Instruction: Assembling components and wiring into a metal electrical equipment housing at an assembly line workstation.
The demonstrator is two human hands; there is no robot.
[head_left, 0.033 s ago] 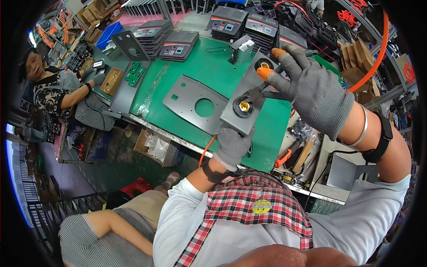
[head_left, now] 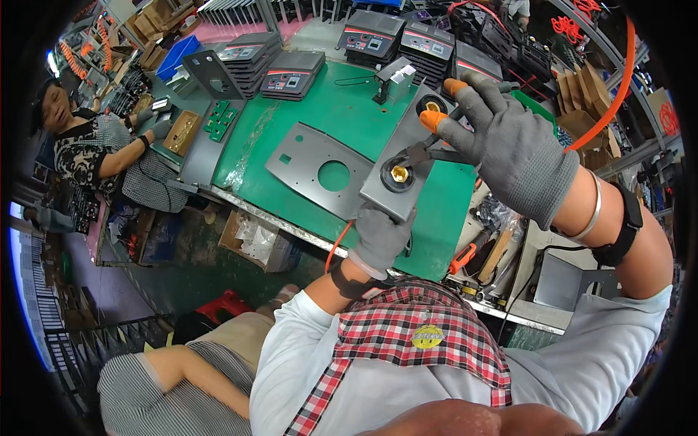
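My left hand [head_left: 381,234], in a grey glove, grips the near end of a narrow grey metal panel [head_left: 374,187]. Set in the panel are a black round socket with a brass centre [head_left: 399,175] and a second such socket [head_left: 432,106] farther up. My right hand [head_left: 509,142], gloved in grey with orange fingertips, is closed around pliers [head_left: 417,153]; their dark jaws are at the rim of the nearer socket. The palm hides most of the handles. Beside the panel, a flat grey plate [head_left: 313,160] with a large round hole lies on the green tabletop [head_left: 247,163].
Stacked grey control panels [head_left: 292,75] line the table's far side, near a small bracketed part [head_left: 395,78]. An orange hose [head_left: 614,109] hangs at the right, above an orange-handled tool [head_left: 465,256]. A co-worker [head_left: 94,149] sits at the left; another person's striped clothing [head_left: 131,385] shows lower left.
My hands, the pliers and the panel keep their places. Only the person at the lower left has shifted slightly.
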